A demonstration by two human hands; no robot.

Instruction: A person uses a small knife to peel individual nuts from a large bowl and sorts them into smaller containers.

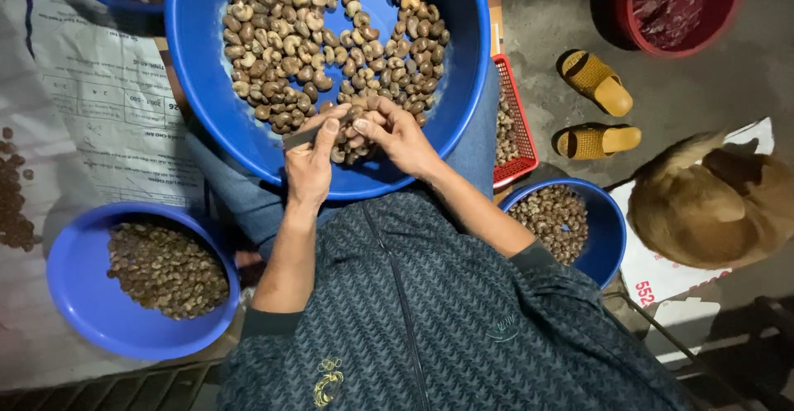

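Small blade (304, 136): tip hidden by nuts (331, 39), long axis 8-to-2 o'clock. Left hand (310, 167) fingers grip it; right hand (401, 136) fingers pinch 1 nut, mostly hidden.

blue basin (207, 80), brown nuts (331, 39) — yellow sandals (595, 80), red basket (517, 121)

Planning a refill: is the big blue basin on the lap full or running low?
Running low: the big blue basin holds one thin layer of nuts, blue bottom showing through.
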